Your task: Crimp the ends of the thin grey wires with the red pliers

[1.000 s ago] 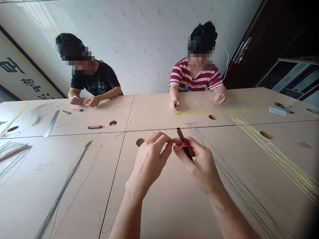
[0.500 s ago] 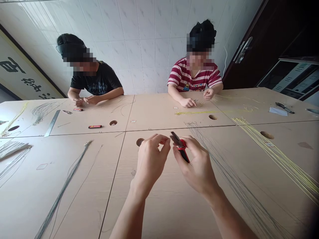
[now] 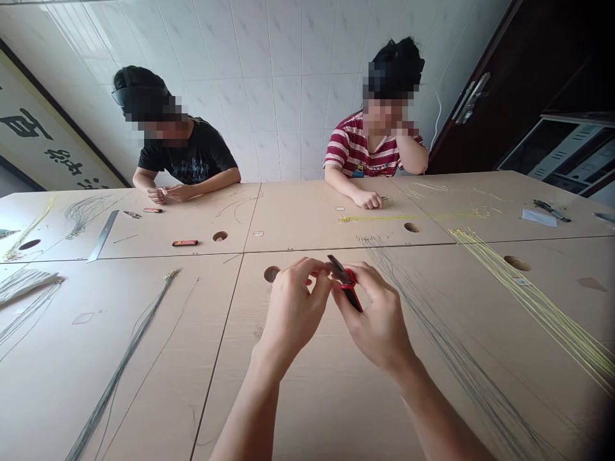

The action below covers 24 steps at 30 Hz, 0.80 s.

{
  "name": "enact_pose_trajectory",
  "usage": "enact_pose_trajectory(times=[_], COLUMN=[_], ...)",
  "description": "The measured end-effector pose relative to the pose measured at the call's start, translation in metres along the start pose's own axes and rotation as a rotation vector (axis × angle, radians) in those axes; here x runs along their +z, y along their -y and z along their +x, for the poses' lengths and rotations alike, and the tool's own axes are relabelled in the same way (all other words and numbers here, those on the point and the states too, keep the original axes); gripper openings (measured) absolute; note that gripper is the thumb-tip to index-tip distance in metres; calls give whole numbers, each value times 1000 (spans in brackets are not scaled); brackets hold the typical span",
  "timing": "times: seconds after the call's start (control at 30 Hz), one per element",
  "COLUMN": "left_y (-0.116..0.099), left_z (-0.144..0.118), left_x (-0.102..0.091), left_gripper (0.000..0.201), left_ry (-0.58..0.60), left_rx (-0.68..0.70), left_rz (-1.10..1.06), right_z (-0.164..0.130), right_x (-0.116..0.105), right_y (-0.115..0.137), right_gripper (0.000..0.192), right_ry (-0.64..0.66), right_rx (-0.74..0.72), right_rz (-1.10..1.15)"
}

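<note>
Red-and-black handled pliers [image 3: 349,289] sit in my right hand [image 3: 379,314], fingers wrapped round the handles and the dark jaws pointing up and to the left. My left hand [image 3: 298,304] is closed in a pinch close beside the jaws. Whatever lies between its fingertips is too small to make out. The fingertips of both hands nearly meet. To the right of my hands lies a bundle of grey cords [image 3: 432,333] with small metal ends, and to the left another grey cord bundle [image 3: 129,355].
Yellow cords [image 3: 538,304] lie at the right. Across the table [image 3: 298,211] sit a person in black [image 3: 187,153] and a person in striped red [image 3: 353,150]. A steel ruler [image 3: 103,235], a red-and-black marker-like object [image 3: 185,243] and round table holes lie between.
My hands have drawn slightly closer together at the plier jaws. The person in the striped shirt has raised one hand to the face.
</note>
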<state>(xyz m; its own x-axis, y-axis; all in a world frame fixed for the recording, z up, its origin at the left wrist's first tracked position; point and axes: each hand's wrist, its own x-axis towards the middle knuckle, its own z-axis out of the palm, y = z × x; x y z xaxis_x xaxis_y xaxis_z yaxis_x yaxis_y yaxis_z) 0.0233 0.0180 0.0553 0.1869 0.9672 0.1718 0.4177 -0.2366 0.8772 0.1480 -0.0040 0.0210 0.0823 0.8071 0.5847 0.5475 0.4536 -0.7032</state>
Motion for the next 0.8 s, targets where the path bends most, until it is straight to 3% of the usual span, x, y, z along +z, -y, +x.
enact_pose_trajectory(times=[0.3, 0.53, 0.7, 0.8], left_y=[-2, -1, 0, 2], left_z=[-4, -2, -1, 0], left_x=[0, -9, -11, -11], left_gripper=[24, 20, 21, 21], left_ry=[49, -47, 131, 150], left_rx=[44, -91, -71, -74], left_rz=[16, -17, -205, -225], right_z=[1, 3, 2, 2], right_x=[-5, -9, -10, -10], right_y=[-3, -4, -5, -3], right_gripper=[14, 18, 17, 16], right_ry=[-55, -25, 16, 18], right_rx=[142, 316, 312, 297], right_rz=[36, 271, 333, 331])
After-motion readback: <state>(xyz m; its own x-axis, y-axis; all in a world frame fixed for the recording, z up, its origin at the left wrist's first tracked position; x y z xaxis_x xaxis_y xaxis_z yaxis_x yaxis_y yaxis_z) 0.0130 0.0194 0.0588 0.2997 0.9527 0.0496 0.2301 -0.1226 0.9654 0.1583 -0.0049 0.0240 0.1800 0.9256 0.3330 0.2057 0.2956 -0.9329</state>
